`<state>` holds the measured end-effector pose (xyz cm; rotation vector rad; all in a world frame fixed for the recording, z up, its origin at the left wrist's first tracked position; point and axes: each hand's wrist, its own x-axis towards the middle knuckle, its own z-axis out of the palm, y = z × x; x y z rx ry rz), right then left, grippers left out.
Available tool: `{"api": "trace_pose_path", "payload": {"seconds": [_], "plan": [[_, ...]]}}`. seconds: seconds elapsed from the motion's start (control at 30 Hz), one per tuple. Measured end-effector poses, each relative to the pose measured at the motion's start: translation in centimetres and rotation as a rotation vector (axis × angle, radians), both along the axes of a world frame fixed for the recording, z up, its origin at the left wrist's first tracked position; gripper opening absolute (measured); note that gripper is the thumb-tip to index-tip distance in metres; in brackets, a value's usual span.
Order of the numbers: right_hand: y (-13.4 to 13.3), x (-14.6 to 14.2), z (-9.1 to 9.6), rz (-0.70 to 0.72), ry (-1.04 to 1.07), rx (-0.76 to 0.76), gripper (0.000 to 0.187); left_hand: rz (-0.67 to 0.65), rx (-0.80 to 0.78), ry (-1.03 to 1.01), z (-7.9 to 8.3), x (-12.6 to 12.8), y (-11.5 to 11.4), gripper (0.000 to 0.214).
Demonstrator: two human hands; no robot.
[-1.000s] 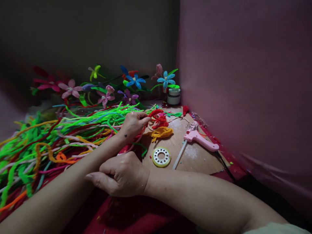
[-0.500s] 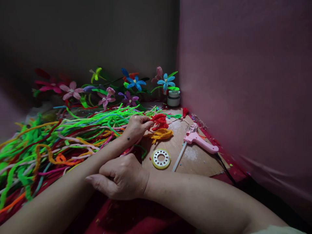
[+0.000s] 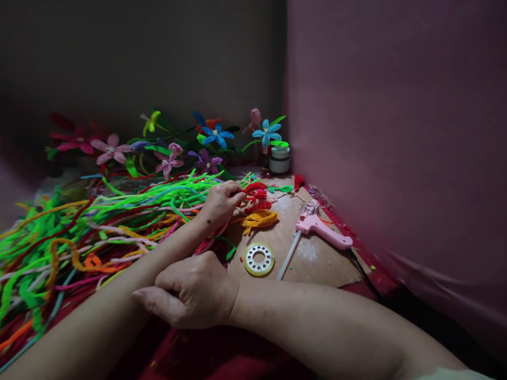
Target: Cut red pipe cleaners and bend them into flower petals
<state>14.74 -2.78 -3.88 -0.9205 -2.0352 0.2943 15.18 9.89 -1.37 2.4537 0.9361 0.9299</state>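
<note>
Pinching red chenille point(image 3: 255, 187), left fingers point(image 3: 237, 199) nearly meet.

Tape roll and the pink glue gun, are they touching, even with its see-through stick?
Apart: in the head view, a strip of bare board shows between the tape roll and the glue gun, clear stick included.

The red fuzzy strips point(image 3: 255, 187) are bright and look soft, bent into long, thin loops. The top loop is pinched at its left end and points right, lying nearly flat. More red loops are bunched just on its near side. They are by the left edge of the wooden board point(image 3: 328, 266), toward its far edge.
</note>
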Motion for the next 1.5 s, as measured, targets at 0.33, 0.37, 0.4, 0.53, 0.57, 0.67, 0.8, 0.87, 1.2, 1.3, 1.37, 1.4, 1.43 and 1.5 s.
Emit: {"api": "trace_pose_path", "payload": {"seconds": [0.33,0.37,0.4,0.53,0.57,0.67,0.8,0.87,1.2,1.3,1.37,1.4,1.43,1.5], "plan": [[0.0,0.0,0.0,-0.019,-0.026,-0.013,0.048,0.120,-0.119,-0.145,0.3,0.2,-0.2,0.018],[0.0,-0.1,0.0,-0.019,-0.024,-0.015,0.048,0.121,-0.142,-0.159,0.2,0.2,-0.2,0.018],[0.0,-0.1,0.0,-0.020,-0.022,-0.017,0.048,0.121,-0.166,-0.174,0.2,0.2,-0.2,0.019],[-0.1,-0.1,-0.1,-0.021,-0.015,-0.020,0.046,0.121,-0.245,-0.237,0.2,0.2,-0.4,0.019],[-0.1,-0.2,-0.1,-0.020,-0.013,-0.020,0.046,0.120,-0.259,-0.249,0.3,0.2,-0.5,0.018],[-0.1,-0.2,-0.2,-0.014,-0.013,-0.015,0.045,0.121,-0.294,-0.282,0.6,0.3,-0.9,0.015],[-0.1,-0.1,0.0,-0.010,-0.018,0.002,0.046,0.125,-0.346,-0.334,0.7,0.5,-1.0,0.015],[-0.1,0.0,0.1,-0.011,-0.025,0.007,0.047,0.120,-0.375,-0.369,0.6,0.6,-0.9,0.017],[-0.2,-0.1,0.0,0.009,-0.004,-0.001,0.044,0.147,-0.417,-0.419,0.5,0.2,-0.6,0.017],[-0.2,-0.1,0.0,0.011,-0.011,-0.018,0.044,0.147,-0.419,-0.396,0.7,0.2,-1.0,0.015],[-0.2,-0.1,0.1,0.011,-0.014,-0.025,0.045,0.148,-0.424,-0.373,0.9,0.2,-1.2,0.014],[-0.3,-0.1,0.1,0.011,-0.014,-0.026,0.045,0.149,-0.427,-0.364,0.9,0.2,-1.3,0.013],[-0.3,-0.1,0.1,0.011,-0.014,-0.025,0.045,0.148,-0.432,-0.357,0.9,0.1,-1.4,0.013],[-0.3,-0.1,0.1,0.005,-0.015,-0.031,0.045,0.140,-0.450,-0.350,1.0,0.1,-1.6,0.013]]}}
